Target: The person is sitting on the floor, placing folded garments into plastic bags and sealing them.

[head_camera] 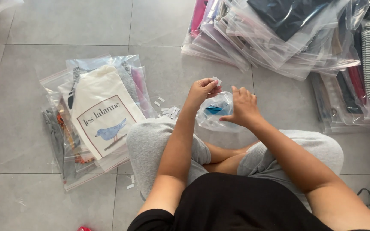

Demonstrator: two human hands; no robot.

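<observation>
My left hand (pixel 203 90) pinches a small white paper scrap (pixel 216 80) between its fingertips, raised above my knees. My right hand (pixel 243 107) grips a small clear plastic bag (pixel 214 112) with a blue item folded inside it. Both hands are close together in front of me, over my crossed legs in grey trousers (pixel 150 145).
A stack of clear bags with folded clothes lies at my left, topped by a cream garment with a blue bird print (pixel 103 117). A larger heap of bagged clothes (pixel 279 34) fills the upper right. Small white paper bits (pixel 168 111) dot the grey tiled floor.
</observation>
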